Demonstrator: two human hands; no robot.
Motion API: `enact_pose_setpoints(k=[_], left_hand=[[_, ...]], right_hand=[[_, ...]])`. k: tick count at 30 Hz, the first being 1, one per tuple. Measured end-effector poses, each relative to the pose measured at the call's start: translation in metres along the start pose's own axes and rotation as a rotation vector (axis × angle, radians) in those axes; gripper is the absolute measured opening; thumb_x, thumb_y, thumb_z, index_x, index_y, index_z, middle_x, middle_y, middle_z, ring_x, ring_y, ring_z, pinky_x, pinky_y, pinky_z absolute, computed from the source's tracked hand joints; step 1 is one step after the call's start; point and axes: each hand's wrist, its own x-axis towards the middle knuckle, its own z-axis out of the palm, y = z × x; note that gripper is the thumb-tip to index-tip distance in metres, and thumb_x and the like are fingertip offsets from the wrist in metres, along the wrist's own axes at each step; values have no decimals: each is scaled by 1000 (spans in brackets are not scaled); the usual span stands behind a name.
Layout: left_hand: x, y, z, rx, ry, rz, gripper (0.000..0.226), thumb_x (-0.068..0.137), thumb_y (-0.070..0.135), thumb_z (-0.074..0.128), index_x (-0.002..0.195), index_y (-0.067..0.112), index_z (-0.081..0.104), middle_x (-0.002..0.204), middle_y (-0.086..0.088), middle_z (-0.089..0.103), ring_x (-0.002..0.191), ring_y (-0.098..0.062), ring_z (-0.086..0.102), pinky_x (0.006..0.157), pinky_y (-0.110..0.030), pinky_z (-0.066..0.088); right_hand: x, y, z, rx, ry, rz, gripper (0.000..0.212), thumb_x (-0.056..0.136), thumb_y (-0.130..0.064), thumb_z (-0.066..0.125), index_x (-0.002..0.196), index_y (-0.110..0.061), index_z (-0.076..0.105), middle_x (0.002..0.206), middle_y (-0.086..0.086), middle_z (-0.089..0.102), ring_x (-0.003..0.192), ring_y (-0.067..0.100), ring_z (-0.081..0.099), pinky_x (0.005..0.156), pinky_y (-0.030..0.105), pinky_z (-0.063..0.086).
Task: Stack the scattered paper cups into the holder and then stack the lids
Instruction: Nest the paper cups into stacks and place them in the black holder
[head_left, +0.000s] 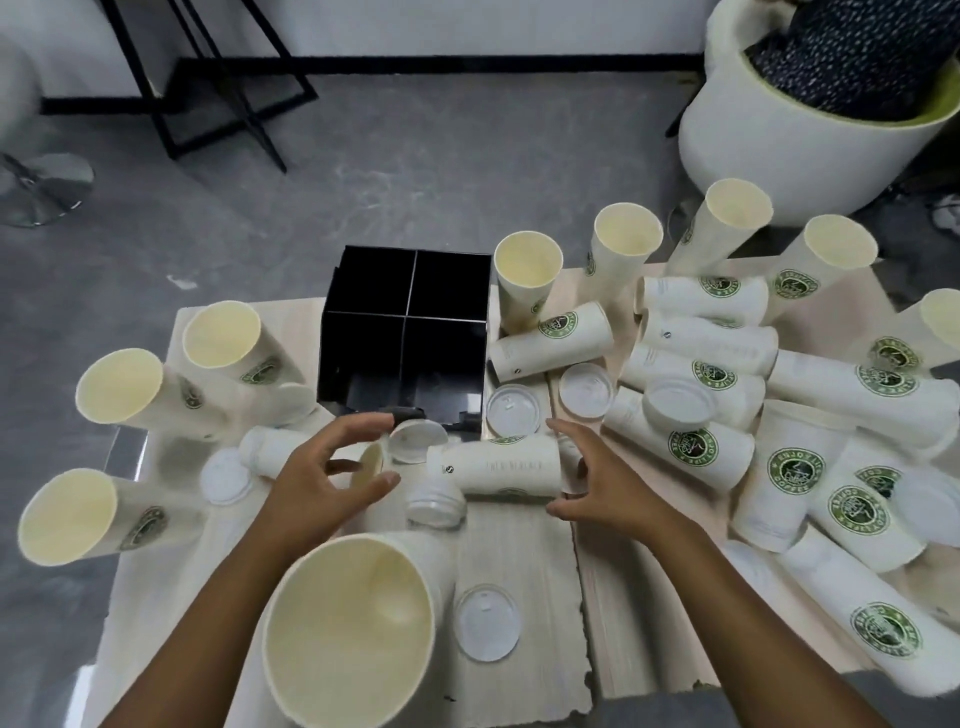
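Note:
A black holder (405, 332) with four square compartments stands mid-table, and I see nothing inside it. Just in front of it a paper cup (493, 467) lies on its side. My right hand (602, 483) is at that cup's right end, fingers and thumb spread to either side of it. My left hand (317, 483) hovers with curved, spread fingers over another lying cup (262, 457); whether it touches is unclear. Several white lids lie flat nearby, such as lid (511, 410), lid (584, 389) and lid (485, 621).
Several upright cups ring the table: at the left (119, 384), the back (527, 275) and one large in the near foreground (348, 629). A pile of lying cups (701, 364) fills the right side. A white tub (810, 140) and black frame legs (218, 88) stand on the floor beyond.

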Motion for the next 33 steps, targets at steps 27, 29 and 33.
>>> enact_pose_setpoints(k=[27,29,33], left_hand=[[27,-66,-30,835,-318,-97,98,67,47,86,150,47,36,156,23,39,153,-16,20,117,-48,9],[27,-68,-28,840,-299,-76,93,68,47,84,148,46,38,153,22,43,150,-17,24,115,-47,11],[23,-64,-28,787,-193,-1,88,62,53,82,142,46,44,144,23,49,143,-16,32,109,-42,12]], right_hand=[[-37,-87,-8,30,346,-289,87,63,-38,89,141,-33,52,141,-15,53,134,10,52,106,29,42],[-44,-99,-8,33,369,-301,89,62,-37,91,141,-34,51,142,-17,53,133,9,52,105,27,43],[-61,-127,-15,28,417,-342,90,61,-36,92,141,-38,50,142,-20,53,133,7,51,102,26,44]])
